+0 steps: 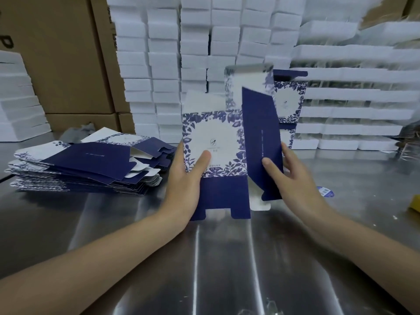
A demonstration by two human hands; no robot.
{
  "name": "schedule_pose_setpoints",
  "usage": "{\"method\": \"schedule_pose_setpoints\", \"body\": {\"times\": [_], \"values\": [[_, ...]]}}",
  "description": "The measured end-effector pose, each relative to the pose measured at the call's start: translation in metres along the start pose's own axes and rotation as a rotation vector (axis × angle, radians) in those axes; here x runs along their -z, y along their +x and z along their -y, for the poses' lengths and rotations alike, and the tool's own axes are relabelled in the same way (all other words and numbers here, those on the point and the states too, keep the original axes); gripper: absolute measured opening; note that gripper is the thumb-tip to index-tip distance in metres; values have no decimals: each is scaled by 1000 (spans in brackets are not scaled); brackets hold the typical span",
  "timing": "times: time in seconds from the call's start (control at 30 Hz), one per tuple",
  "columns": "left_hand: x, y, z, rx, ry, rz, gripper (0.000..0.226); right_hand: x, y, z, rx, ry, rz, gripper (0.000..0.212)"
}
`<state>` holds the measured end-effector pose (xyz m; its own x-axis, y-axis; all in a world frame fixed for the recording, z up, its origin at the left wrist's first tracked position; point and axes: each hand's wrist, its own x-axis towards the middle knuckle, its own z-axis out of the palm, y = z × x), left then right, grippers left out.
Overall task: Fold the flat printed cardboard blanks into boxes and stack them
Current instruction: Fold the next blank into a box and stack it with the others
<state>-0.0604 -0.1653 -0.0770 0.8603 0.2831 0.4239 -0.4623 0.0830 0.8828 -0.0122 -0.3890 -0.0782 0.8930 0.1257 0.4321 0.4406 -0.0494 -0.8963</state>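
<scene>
I hold a blue-and-white printed cardboard blank [218, 137] upright over the steel table [216, 258], partly opened into a box shape. My left hand [188, 171] grips its left edge, thumb across the white leaf-bordered front panel. My right hand [291, 176] grips the dark blue side panel [261, 137], thumb on its face and fingers behind. Dark blue bottom flaps [221, 198] hang toward the table. A pile of flat blanks [86, 164] lies on the table to the left. A folded printed box [288, 101] stands behind the held blank, partly hidden.
Stacks of white boxes [193, 53] form a wall along the back. Brown cartons [59, 53] stand at the back left. A small blue round sticker [325, 191] and a yellow object [415, 202] lie on the table at the right.
</scene>
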Motion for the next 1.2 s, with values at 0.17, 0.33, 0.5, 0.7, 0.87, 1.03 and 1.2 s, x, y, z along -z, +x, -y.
{"method": "schedule_pose_setpoints", "body": {"times": [0.17, 0.33, 0.5, 0.7, 0.87, 1.03, 1.2], "values": [[-11, -10, -3, -142, 27, 143, 65, -17, -1, 13, 43, -42, 39, 58], [-13, -14, -5, -207, 81, 192, 68, -21, -16, 21, 24, 15, 249, 68], [-8, -10, -4, -196, 100, 143, 68, -26, -28, 31, 62, 99, 193, 113], [-1, -1, -7, -47, 58, 140, 81, -18, -14, 35, -183, 335, 60, 74], [6, 7, -1, 137, -1, 278, 78, -14, -13, 33, -326, 443, 91, 53], [1, 1, 5, 129, 15, 434, 86, -16, -12, 29, -379, 366, 73, 60], [-4, -5, 10, 71, 57, 445, 98, -10, -7, 27, -403, 287, 65, 67]]}}
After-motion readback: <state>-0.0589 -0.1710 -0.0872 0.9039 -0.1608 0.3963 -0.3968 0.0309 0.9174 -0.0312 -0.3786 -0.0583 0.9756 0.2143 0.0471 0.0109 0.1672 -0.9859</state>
